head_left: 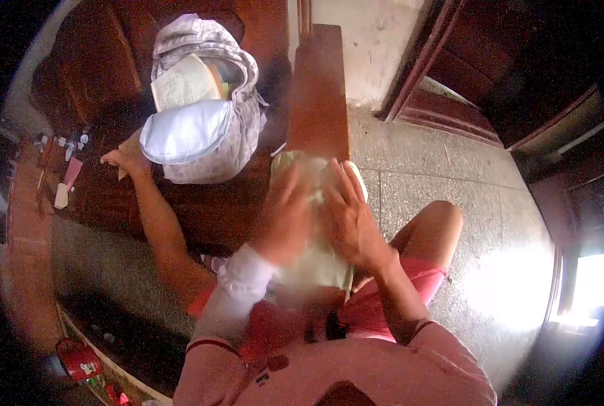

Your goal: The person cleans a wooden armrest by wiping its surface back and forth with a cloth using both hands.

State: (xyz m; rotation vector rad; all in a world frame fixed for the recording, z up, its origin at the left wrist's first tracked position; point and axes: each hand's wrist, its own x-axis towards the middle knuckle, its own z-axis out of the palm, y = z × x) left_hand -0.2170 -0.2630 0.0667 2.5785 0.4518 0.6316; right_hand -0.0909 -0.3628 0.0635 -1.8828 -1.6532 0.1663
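You have both hands at the centre of the frame, over a pale green, soft-looking item (315, 269) that lies lengthwise on the narrow wooden table (319, 101). The upper end of the item is near the middle of the frame, its lower end close to your lap. Your right hand (350, 220) rests on its right side, fingers extended and pointing up the frame; the right grip is released, laid over the surface rather than closed around it. Your left hand (289, 220) is over the left side, just beside the right, but motion blur covers it, and I cannot tell the state of the left grip. A whitish covering (245, 272) is noted at your left wrist. In the upper left of the frame, an open, pale patterned bag (237, 145) sits on a dark wooden seat (200, 213), with a notebook (185, 82) protruding from its opening. Left of the bag, the end of a bare limb (136, 166) is beside a tan flat piece (128, 145). Further left are a pink piece (74, 172) and a whitish piece (61, 196), near each other. A red object (78, 360) is at the lower left; speckled floor (437, 172) occupies the right side.
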